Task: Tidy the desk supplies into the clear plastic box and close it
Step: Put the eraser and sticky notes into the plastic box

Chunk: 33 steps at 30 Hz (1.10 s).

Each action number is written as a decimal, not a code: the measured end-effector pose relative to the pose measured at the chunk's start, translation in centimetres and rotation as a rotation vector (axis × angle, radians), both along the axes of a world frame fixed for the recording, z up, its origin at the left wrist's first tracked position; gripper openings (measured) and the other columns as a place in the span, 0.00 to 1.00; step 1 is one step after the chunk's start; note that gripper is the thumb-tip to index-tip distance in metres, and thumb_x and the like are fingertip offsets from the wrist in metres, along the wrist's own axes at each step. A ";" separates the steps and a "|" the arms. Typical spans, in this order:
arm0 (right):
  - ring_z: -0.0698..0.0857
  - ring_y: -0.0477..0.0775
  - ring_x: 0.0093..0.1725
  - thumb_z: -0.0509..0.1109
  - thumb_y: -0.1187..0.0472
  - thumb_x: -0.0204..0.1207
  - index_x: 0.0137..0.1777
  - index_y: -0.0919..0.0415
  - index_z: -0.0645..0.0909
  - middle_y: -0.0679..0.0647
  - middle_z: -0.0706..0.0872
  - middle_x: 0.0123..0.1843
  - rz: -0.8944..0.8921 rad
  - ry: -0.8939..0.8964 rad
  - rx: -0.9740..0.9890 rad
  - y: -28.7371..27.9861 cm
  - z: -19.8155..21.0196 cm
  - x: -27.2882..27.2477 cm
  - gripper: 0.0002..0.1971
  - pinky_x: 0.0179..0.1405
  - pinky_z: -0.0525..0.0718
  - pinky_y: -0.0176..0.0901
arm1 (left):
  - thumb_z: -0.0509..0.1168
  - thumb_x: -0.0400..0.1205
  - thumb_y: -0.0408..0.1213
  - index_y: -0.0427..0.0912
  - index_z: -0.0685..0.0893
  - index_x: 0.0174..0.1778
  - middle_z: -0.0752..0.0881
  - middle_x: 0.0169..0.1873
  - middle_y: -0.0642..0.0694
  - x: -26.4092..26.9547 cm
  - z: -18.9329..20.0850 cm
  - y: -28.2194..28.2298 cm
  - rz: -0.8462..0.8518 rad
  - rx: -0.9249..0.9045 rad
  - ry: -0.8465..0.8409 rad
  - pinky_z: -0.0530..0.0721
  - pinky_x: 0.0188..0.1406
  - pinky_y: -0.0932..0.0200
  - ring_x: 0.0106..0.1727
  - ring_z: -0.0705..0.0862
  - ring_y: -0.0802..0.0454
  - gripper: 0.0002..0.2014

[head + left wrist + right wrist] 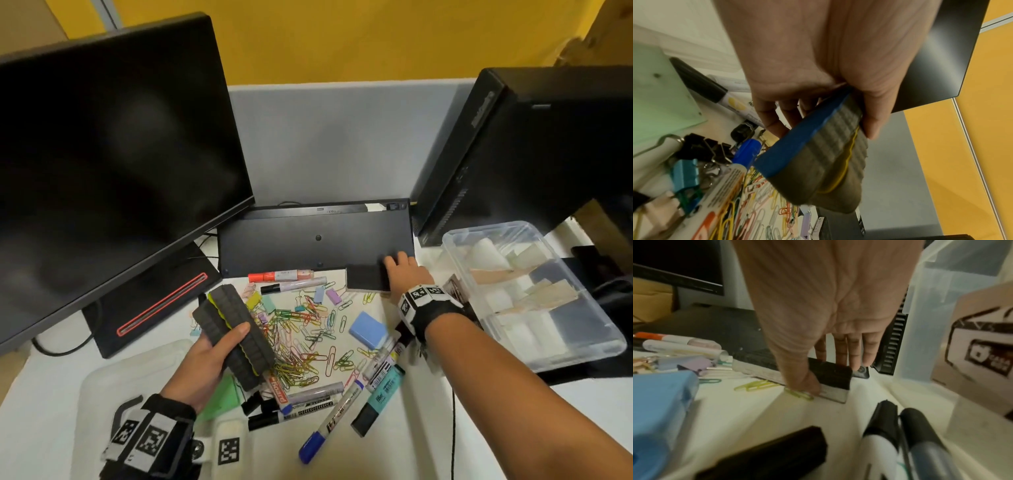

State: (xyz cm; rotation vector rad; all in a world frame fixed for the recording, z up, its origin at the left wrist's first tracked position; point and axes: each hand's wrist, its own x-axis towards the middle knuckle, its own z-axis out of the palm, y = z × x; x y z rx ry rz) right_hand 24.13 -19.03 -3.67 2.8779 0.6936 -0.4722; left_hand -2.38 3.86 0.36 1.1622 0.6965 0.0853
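Clear plastic box (603, 346): sitting open at the right edge of the surface (428, 428), just in front of the black computer tower (534, 147), with white, tan and dark items lying inside.
Left grip (202, 359): grasping two stacked whiteboard erasers (236, 335), thumb lying across the grey felt, and holding them up above the clutter; the left wrist view is showing a blue back and a yellow seam on the stack.
Right grip (406, 269): reaching to the far side of the pile and closing on a black-topped eraser block (828, 378), thumb pressing its near white edge, fingers curling over the far side; the block is lying on the surface against the upturned keyboard (315, 240).
Paper clips (301, 335): sprawling in many colours across the middle of the surface, binder clips mixed in.
Markers (329, 418): lying loose along the near edge of the pile, with two more up beside the keyboard.
Blue block (368, 330): resting just right of the clips.
Monitor (113, 164): standing dark at the left.
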 end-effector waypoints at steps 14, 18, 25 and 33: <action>0.74 0.59 0.55 0.54 0.42 0.76 0.52 0.60 0.78 0.56 0.71 0.50 0.102 -0.183 0.394 -2.6 8.1 -6.8 0.22 0.57 0.74 0.49 | 0.62 0.81 0.40 0.44 0.82 0.59 0.91 0.52 0.46 -0.5 1.7 -2.1 -0.040 -0.076 -0.017 0.80 0.56 0.52 0.55 0.88 0.50 0.12; 0.78 0.53 0.49 0.58 0.45 0.81 0.51 0.60 0.78 0.55 0.77 0.49 0.067 -0.178 0.613 -4.7 12.1 -7.5 0.18 0.47 0.73 0.42 | 0.63 0.79 0.42 0.44 0.82 0.59 0.91 0.51 0.45 -0.5 2.9 -3.2 -0.055 -0.064 -0.021 0.79 0.59 0.49 0.55 0.88 0.49 0.14; 0.81 0.55 0.45 0.60 0.46 0.82 0.52 0.59 0.75 0.53 0.81 0.45 -0.113 -0.312 0.494 -12.0 19.2 -4.4 0.15 0.45 0.80 0.50 | 0.62 0.82 0.39 0.45 0.80 0.64 0.88 0.56 0.43 0.7 2.7 -5.5 0.053 -0.043 -0.027 0.78 0.62 0.47 0.58 0.85 0.45 0.14; 0.81 0.67 0.58 0.56 0.62 0.81 0.61 0.63 0.74 0.64 0.81 0.59 -0.372 -0.142 0.217 -18.2 17.6 -0.3 0.12 0.49 0.76 0.51 | 0.64 0.81 0.38 0.43 0.76 0.70 0.86 0.60 0.40 2.1 1.7 -8.9 0.133 -0.010 -0.013 0.77 0.65 0.43 0.61 0.84 0.42 0.20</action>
